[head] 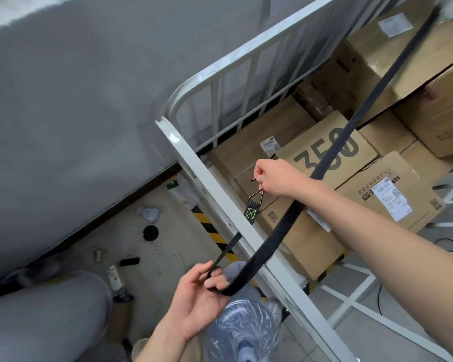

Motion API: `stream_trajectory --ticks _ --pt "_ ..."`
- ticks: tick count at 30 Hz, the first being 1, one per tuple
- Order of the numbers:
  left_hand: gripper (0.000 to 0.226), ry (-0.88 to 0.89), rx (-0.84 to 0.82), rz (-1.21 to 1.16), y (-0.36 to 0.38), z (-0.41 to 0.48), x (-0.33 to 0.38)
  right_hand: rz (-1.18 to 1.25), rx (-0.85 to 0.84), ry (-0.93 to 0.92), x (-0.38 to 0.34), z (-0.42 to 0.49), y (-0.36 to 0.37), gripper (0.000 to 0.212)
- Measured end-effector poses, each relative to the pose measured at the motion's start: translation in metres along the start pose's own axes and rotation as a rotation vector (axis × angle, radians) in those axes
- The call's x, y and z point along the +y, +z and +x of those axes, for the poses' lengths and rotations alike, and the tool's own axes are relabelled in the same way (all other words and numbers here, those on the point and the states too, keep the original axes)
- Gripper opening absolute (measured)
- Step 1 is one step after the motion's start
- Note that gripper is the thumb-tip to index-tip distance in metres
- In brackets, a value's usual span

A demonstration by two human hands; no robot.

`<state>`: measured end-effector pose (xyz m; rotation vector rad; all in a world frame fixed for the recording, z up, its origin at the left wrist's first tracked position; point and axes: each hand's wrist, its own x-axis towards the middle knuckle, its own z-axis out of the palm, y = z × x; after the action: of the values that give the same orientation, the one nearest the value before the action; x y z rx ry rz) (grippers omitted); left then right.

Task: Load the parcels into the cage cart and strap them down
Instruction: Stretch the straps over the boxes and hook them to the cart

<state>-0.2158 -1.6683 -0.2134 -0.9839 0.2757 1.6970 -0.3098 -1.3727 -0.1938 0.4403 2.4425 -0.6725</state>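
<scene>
The white cage cart [212,184] fills the right side, with several brown cardboard parcels [332,163] stacked inside. A black strap [338,155] runs from the top right across the parcels down to my left hand [202,296]. That hand is outside the cart's near rail and pinches the strap where it bends back. My right hand [277,178] reaches over the rail into the cart and grips the metal hook [256,194] at the strap's stitched end, just above a parcel.
A grey wall stands at the left. On the floor outside the cart lie a bottle [114,278], a black round object [150,232], small debris and yellow-black hazard tape [212,231]. A plastic-wrapped fan [243,333] sits below my left hand. White frame bars lie on the floor at the right.
</scene>
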Motion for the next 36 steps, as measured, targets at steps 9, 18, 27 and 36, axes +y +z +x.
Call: stream_trajectory --ticks 9,18,27,36 --pt "0.016 0.179 -0.039 -0.111 -0.006 -0.017 -0.038 0.009 0.011 0.102 0.004 -0.009 0.008 0.015" --pt "0.057 0.054 0.023 0.114 -0.014 -0.017 -0.044 0.468 0.079 0.250 0.001 -0.002 0.010 0.019" --pt "0.011 0.357 0.348 0.067 0.001 0.007 -0.054 1.174 0.038 0.396 0.003 -0.013 0.008 0.023" --pt "0.028 0.143 0.057 0.035 -0.003 0.013 -0.054 1.500 -0.269 0.290 0.035 -0.026 -0.026 0.015"
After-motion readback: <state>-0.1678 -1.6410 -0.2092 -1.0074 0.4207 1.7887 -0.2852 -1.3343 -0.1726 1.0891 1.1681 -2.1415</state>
